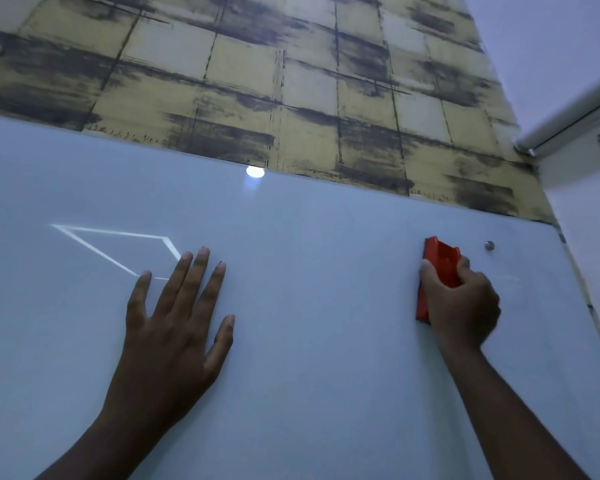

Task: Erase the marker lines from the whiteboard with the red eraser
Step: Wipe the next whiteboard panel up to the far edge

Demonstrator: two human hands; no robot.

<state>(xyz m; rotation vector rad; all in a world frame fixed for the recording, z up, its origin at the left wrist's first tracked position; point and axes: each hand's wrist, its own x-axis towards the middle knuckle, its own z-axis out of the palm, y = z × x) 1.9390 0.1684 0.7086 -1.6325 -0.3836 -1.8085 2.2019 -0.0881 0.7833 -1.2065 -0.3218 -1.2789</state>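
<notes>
A large glossy whiteboard (309, 258) fills the lower part of the head view. My right hand (465, 299) grips the red eraser (439, 268) and holds it flat against the board near its upper right corner. My left hand (177, 323) rests flat on the board at the centre left with its fingers spread and straight. No dark marker lines show on the board. A bright angular outline (111, 244) lies just above and left of my left fingertips; it looks like a reflection.
A round metal mounting stud (489, 244) sits just right of the eraser. A round light glare (255, 172) shows at the board's top edge. Above it is yellow-and-black tiled wallpaper (257, 81). A white wall and a roller blind (575, 109) stand at the right.
</notes>
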